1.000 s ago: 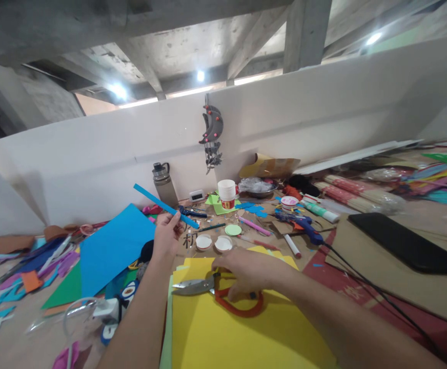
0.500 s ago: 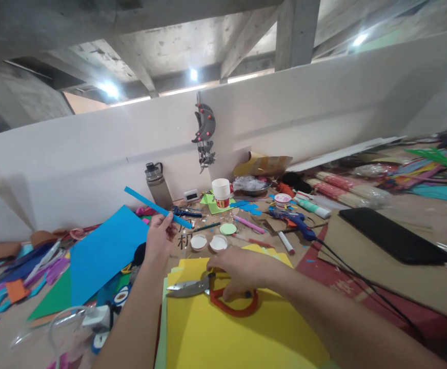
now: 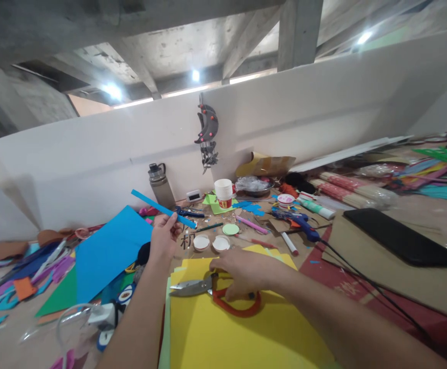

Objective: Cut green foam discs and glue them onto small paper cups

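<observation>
My left hand [image 3: 164, 234] pinches a narrow blue paper strip [image 3: 146, 200] near its middle, holding it aslant above the table. Over the yellow sheets [image 3: 216, 333], my right hand [image 3: 246, 274] is curled around the handles of orange-handled scissors [image 3: 237, 306]. The scissors' blades point left and lie slightly parted just above or on the yellow stack; I cannot tell which. Parts of the handles are hidden under my fingers. Left of my left forearm, a large blue sheet [image 3: 108, 251] leans over a green sheet [image 3: 60, 294].
A grey bottle [image 3: 162, 187] stands at the back by stacked paper cups [image 3: 223, 190]. Two small white lids [image 3: 201, 243] lie beyond the yellow sheets. To the right are a blue glue gun [image 3: 298, 223] with its cord and a black phone [image 3: 396, 236] on cardboard [image 3: 346, 256].
The whole view has shifted slightly, so things appear a little further right. My left hand keeps the blue strip, and my right hand stays on the scissors.
</observation>
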`<state>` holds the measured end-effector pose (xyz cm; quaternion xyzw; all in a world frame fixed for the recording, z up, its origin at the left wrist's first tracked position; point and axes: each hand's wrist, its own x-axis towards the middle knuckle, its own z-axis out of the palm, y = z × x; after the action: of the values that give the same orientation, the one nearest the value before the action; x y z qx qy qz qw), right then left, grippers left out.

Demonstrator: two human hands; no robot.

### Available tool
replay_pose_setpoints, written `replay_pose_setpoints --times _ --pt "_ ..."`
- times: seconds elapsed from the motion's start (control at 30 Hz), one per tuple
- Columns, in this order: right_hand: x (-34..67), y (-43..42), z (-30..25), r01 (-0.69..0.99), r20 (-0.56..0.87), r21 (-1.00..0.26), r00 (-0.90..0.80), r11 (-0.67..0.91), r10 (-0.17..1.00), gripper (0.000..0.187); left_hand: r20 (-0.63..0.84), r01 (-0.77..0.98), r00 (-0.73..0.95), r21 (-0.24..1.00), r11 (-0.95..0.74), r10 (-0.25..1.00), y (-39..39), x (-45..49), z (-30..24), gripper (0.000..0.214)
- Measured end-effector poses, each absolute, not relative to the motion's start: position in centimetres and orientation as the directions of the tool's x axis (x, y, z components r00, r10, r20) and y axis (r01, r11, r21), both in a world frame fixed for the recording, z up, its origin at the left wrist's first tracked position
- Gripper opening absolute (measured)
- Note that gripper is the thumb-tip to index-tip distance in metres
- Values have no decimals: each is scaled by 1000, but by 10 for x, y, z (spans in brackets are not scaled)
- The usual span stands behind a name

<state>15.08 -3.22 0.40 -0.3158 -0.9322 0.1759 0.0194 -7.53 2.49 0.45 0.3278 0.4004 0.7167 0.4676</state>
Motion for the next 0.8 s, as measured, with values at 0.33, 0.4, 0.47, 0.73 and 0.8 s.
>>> replay_pose_setpoints --times 0.33,0.4,0.47,0.73,0.8 --pt "151 -33 2 584 -78 -345 -798 735 597 52 92 -399 -335 888 -230 938 25 -75 4 36" --pt "151 -33 1 581 -75 -349 -799 735 596 53 92 -395 -335 890 -229 938 25 -75 4 36" --pt "151 -32 1 582 -71 -350 -798 734 599 53 90 -398 -338 888 -229 937 25 -75 4 36" --pt "151 -32 -2 576 -51 -364 -797 732 602 55 100 -381 -348 893 -238 932 25 -75 4 36" --pt "151 -36 -1 598 -61 -363 -781 715 622 60 109 -377 -352 893 -248 929 25 -75 5 36"
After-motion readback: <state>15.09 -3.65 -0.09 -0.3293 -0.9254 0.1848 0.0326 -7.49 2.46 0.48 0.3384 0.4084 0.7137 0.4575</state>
